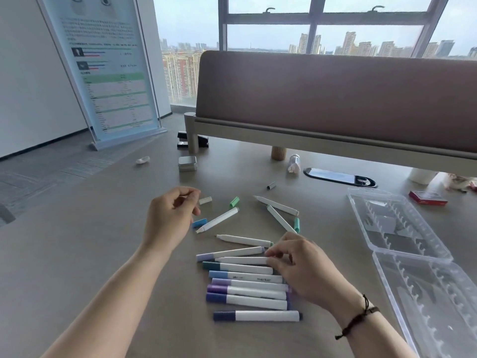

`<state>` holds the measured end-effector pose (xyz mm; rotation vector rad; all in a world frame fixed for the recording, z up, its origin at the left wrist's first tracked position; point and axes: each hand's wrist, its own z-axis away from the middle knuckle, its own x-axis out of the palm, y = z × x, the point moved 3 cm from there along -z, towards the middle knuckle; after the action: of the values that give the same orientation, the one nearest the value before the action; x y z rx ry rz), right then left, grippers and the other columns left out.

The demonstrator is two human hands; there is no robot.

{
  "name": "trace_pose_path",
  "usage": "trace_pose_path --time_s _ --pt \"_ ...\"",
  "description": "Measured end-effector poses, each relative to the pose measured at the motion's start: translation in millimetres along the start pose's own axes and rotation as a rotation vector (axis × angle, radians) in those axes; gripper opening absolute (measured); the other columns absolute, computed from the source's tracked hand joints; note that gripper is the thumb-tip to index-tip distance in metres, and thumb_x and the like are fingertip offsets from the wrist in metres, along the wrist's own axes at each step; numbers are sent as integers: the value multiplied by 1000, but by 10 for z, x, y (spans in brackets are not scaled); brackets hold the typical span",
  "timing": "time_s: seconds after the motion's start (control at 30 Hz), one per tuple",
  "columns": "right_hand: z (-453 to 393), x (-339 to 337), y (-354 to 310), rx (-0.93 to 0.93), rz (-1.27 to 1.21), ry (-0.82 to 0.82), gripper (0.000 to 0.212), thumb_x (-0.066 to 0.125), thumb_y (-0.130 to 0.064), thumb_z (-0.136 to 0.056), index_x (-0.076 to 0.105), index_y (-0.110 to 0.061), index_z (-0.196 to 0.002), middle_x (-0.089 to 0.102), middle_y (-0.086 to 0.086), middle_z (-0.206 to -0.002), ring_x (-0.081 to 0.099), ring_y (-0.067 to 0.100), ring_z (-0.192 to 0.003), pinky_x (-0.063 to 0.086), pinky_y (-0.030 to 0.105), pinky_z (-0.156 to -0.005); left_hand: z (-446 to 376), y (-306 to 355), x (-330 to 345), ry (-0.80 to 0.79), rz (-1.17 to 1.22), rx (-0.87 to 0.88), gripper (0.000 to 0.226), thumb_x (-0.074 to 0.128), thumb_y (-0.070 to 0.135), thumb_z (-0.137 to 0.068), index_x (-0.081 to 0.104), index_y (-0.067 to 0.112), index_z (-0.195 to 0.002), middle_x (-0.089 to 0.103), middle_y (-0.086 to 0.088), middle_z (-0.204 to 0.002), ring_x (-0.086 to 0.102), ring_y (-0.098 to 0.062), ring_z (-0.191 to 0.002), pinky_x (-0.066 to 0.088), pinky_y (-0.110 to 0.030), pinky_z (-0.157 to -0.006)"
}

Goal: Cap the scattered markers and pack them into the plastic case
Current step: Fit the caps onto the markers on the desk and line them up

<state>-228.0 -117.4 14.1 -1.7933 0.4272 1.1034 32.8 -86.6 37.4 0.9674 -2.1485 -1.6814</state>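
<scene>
Lying open at the right of the grey table (77, 254), the clear plastic case (402, 244) is showing both slotted halves with no markers in them yet. Sitting in front of the person, a row of capped white-barrelled markers (247, 288) is forming a neat stack, and four uncapped white markers (276, 205) are lying scattered beyond it among loose caps.

Curling its fingers, the right hand (307, 267) is pinching the tail end of an uncapped white marker (242, 260) in the row. The left hand (170, 215) is hovering near the small white cap (205, 200) with fingertips drawn together; whether it is holding anything, I cannot tell.

Doing this well probably means matching cap colour to the barrel's end band, holding the barrel steady and pressing the cap straight on until it is seating.
</scene>
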Motion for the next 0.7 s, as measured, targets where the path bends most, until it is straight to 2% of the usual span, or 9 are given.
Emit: trace_pose_path --time_s 0.1,0.2,0.27,0.33,0.4,0.47,0.57,0.63,0.7 --pt "3 4 14 -16 17 -10 15 68 -40 -90 75 -32 -101 56 -16 -93 53 1 -79 45 21 -75 -44 -62 -35 38 3 -77 18 64 22 -95 73 20 -80 62 4 -53 52 -11 -49 42 -29 -59" --pt "8 16 0 -24 42 -22 14 67 -40 -90 72 -32 -99 55 -17 -96 52 1 -78 46 23 -76 -108 -139 -36 34 -93 -88 23 63 22 -95 71 19 -74 66 5 -58 54 -14 -54 45 -34 -62" --pt "14 19 -9 -22 38 -29 9 66 -39 -91 69 -32 -96 56 -19 -96 52 0 -79 44 22 -74 -145 -234 -26 -28 -267 -48 22 64 19 -93 70 26 -73 70 10 -70 61 -15 -66 50 -35 -72" --pt "16 2 -12 7 -27 1 3 67 -35 -91 67 -33 -92 59 -24 -84 53 -4 -74 41 14 -66 -137 -313 -7 -144 -473 -3 18 67 18 -91 72 34 -83 71 14 -85 66 -17 -83 53 -33 -82" --pt "1 -20 -3 63 -218 68 5 70 -29 -90 68 -31 -87 64 -25 -69 53 -3 -60 41 13 -57 -95 -341 15 -246 -608 38 17 67 20 -91 74 35 -94 70 16 -93 65 -15 -90 52 -31 -85" --pt "-16 -32 -17 128 -530 126 6 71 -17 -90 71 -21 -86 71 -12 -67 52 1 -52 41 14 -52 -59 -321 22 -291 -663 54 19 67 20 -91 76 36 -98 69 18 -91 62 -11 -85 48 -26 -80" --pt "-9 -11 -43 219 -1038 184 3 69 -2 -89 72 -2 -90 74 14 -75 61 21 -61 50 28 -56 -58 -295 -2 -278 -674 52 20 70 18 -89 77 36 -96 71 17 -87 61 -9 -81 47 -23 -77" --pt "-1 33 -56 289 -1285 182 7 68 1 -87 71 4 -93 70 19 -76 62 22 -62 55 27 -59 -51 -276 -4 -271 -671 64 20 71 17 -88 76 35 -97 72 16 -90 63 -7 -81 49 -24 -79" --pt "-6 68 -79 321 -1417 162 7 68 2 -85 71 4 -91 66 18 -74 62 19 -60 56 25 -58 -25 -267 10 -276 -668 69 22 70 15 -89 73 33 -102 69 17 -88 62 -3 -78 50 -25 -76"
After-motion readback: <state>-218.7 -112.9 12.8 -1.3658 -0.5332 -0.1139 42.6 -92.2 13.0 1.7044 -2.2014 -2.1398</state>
